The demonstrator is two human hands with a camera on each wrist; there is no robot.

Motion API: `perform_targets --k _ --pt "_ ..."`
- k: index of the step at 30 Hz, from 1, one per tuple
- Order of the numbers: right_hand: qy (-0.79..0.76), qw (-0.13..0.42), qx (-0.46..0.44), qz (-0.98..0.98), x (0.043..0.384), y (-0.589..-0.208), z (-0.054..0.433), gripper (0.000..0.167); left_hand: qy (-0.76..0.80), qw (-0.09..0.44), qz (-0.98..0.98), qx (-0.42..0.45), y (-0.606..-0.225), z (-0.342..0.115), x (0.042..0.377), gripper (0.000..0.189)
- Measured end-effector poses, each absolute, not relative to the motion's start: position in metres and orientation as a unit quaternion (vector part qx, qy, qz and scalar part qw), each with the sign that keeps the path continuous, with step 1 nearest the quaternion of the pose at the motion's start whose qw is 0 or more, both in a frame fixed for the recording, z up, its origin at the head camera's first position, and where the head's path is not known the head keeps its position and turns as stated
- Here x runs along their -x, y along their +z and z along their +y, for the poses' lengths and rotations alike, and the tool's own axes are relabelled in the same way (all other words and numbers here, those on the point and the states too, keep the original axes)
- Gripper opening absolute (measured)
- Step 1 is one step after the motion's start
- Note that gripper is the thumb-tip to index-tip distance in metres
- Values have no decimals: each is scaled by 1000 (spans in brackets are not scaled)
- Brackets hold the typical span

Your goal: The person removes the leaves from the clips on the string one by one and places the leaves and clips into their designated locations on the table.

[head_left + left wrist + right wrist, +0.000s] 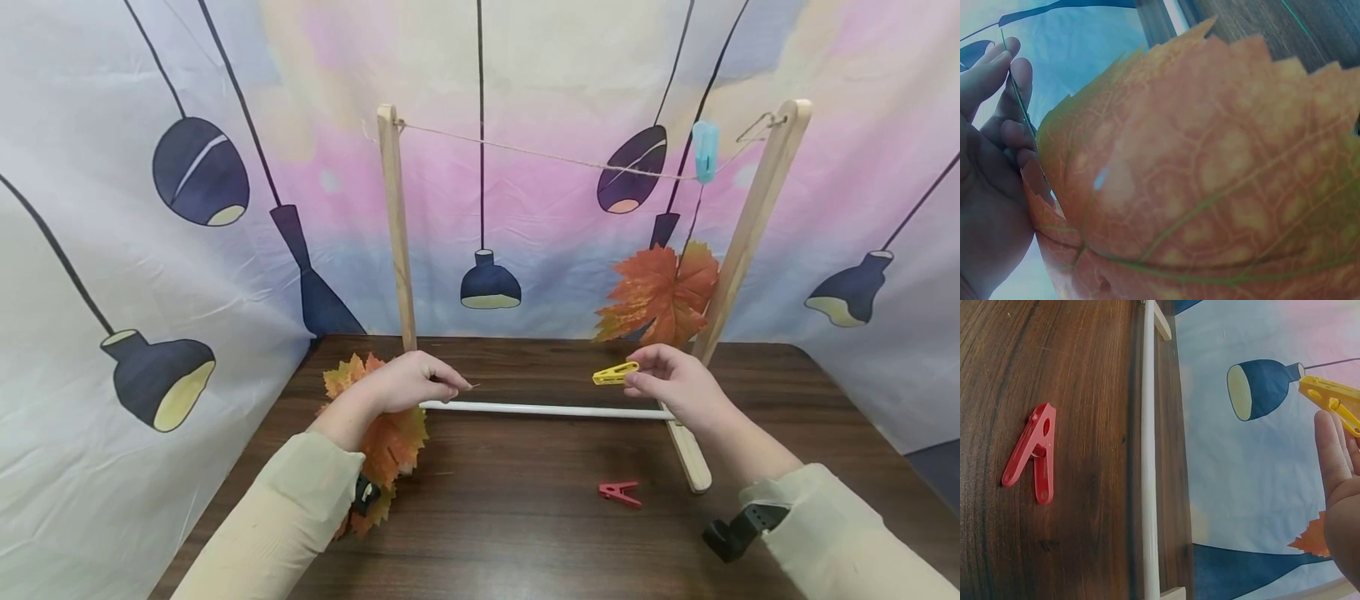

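Above a dark wood-grain table, a leaf and a clothespin held apart below a string line

Over the left part of the table, the person's left hand pinches the thin stem of an orange-and-yellow leaf between thumb and fingertips. The leaf hangs below the hand and wrist; in the left wrist view its veined surface fills much of the field, and the stem rises past the fingertips. Over the right part, the right hand grips a yellow clothespin between thumb and fingers, one end directed toward the middle of the frame; whether its handles are squeezed cannot be told. The two hands are well apart.

On the tabletop, nearer the person, lies a red clothespin, its two handles spread toward the right in the head view. Behind the hands stand a left wooden post and a right wooden post, with a white rod running low between them. A string spans their upper ends, sagging toward the right. Near the right post, a blue clothespin sits on the string; beneath it hangs a second leaf, orange, by its stem. The pastel backdrop bears printed dark lamps.
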State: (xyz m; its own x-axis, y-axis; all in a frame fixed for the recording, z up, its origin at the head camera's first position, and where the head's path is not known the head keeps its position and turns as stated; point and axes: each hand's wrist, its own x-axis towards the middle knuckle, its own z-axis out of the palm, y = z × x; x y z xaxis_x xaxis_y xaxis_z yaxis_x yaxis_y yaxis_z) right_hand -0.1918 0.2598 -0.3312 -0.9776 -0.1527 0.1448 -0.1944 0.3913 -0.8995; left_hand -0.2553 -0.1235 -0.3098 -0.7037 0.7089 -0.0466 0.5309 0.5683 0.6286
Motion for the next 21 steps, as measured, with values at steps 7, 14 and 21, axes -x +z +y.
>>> perform_targets --k 7,14,21 --pt "547 17 -96 -831 186 -333 264 38 291 148 875 -357 -312 -127 254 23" --pt "567 18 -103 -817 180 -343 268 37 288 140 875 -364 -316 -131 255 23" --pt "579 16 -92 -810 175 -358 274 36 289 142 874 -364 -321 -134 256 24"
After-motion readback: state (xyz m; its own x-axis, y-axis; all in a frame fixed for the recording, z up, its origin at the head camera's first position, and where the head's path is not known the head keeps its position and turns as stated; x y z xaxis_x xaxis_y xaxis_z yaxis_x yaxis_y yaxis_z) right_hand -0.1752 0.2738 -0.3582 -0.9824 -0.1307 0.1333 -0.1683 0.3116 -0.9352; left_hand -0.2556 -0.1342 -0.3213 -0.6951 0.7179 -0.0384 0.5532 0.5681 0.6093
